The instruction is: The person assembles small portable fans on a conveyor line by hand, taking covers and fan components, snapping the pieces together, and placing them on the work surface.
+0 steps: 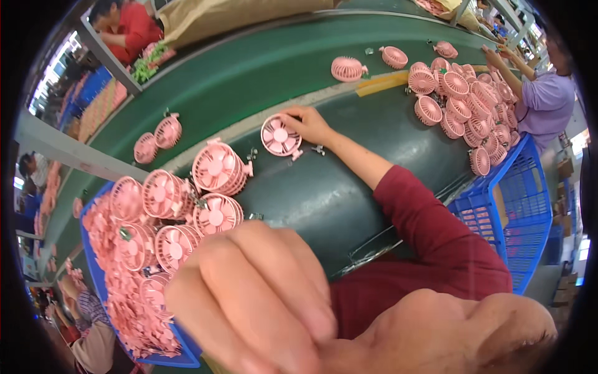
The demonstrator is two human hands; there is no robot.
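My right hand (311, 126) reaches out over the dark green work surface and grips the upper right rim of a small round pink fan (273, 138). The fan's blades and hub face up, and a short stub sticks out at its lower right. A small metal-and-green part (318, 149) lies just right of it. Very close and large in the lower middle is my left hand (249, 293), its fingers curled closed; whatever they may hold is hidden. Beyond that hand stand stacks of pink fans (215, 165), partly covered by it.
At left, a blue bin (94, 262) is heaped with small pink parts. Pink fan housings (458, 93) pile up at right beside a blue crate (523, 212). A green conveyor belt (249, 87) runs behind, carrying a few fans. A co-worker in lilac (551, 100) works at far right.
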